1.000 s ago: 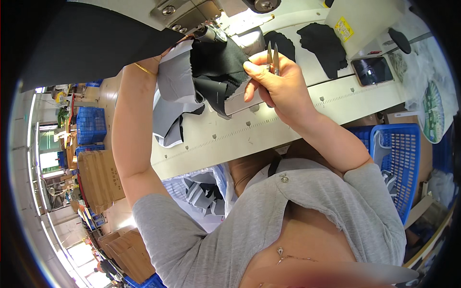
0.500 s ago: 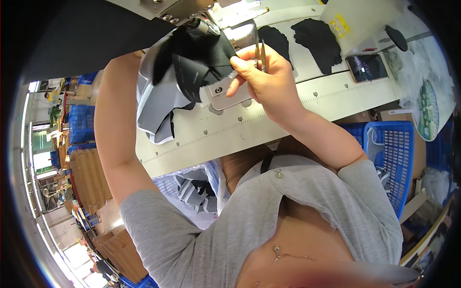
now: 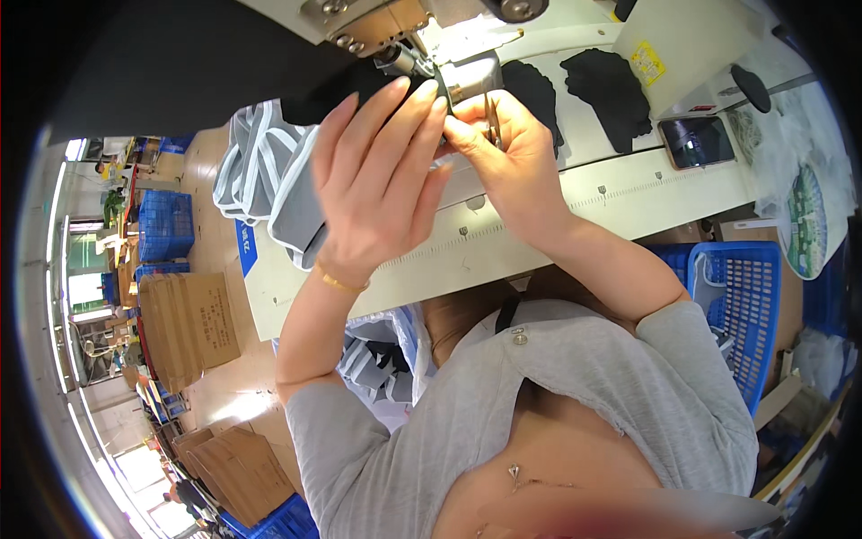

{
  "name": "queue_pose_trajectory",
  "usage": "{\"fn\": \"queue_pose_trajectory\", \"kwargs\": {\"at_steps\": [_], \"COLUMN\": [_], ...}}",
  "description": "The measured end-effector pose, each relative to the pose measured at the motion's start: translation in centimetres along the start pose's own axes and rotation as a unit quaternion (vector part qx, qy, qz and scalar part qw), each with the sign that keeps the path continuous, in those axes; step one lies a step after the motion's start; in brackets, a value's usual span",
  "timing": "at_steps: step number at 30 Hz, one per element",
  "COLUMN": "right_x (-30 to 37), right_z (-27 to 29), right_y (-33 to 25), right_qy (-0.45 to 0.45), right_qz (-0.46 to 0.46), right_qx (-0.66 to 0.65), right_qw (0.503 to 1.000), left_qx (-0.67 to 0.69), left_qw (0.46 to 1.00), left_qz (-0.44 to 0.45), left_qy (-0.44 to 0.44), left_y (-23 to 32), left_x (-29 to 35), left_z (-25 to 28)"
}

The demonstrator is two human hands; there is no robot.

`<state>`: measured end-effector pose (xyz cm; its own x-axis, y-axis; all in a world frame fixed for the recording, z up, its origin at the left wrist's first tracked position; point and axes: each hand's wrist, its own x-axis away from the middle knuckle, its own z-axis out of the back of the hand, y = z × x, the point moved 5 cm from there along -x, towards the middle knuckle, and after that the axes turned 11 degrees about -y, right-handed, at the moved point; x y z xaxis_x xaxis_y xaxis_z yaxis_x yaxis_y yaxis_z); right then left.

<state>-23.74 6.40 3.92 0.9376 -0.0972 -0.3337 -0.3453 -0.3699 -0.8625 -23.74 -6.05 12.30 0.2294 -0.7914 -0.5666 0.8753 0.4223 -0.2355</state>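
Under the head of a sewing machine, black fabric lies by the presser foot, mostly hidden behind my fingers. My left hand is open over it, fingers stretched out and their tips close to the foot. On the other side, my right hand pinches the fabric's edge between thumb and forefinger. The same hand also holds slim dark tweezers, points up. Grey fabric pieces with white edging hang in a bunch beside my left wrist.
Two cut black pieces lie on the table to the right, near a phone. A blue basket stands at the right; a bag of grey and black pieces sits below the table edge. Cardboard boxes are at the left.
My left hand has come from behind the fabric at the left to over it, beside my right hand. The black fabric's loose part no longer flops over the table front.
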Motion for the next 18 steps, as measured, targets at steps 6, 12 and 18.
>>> {"fn": "queue_pose_trajectory", "kwargs": {"at_steps": [6, 12, 18], "right_x": [1.6, 2.5, 3.0], "right_z": [-0.3, -0.5, -1.0], "right_y": [0.1, 0.0, -0.2], "right_qy": [-0.007, 0.004, -0.011], "right_qz": [-0.116, -0.17, -0.173], "right_qx": [-0.1, -0.143, -0.176], "right_qw": [0.988, 0.975, 0.969], "left_qx": [0.007, 0.012, 0.03], "left_qw": [1.0, 1.0, 0.999], "left_qz": [0.017, 0.012, 0.005], "left_qy": [0.005, 0.024, 0.013], "left_y": [-0.8, -0.5, -0.5], "left_x": [1.4, 1.7, 1.4], "left_z": [-3.0, -2.9, -2.4]}}
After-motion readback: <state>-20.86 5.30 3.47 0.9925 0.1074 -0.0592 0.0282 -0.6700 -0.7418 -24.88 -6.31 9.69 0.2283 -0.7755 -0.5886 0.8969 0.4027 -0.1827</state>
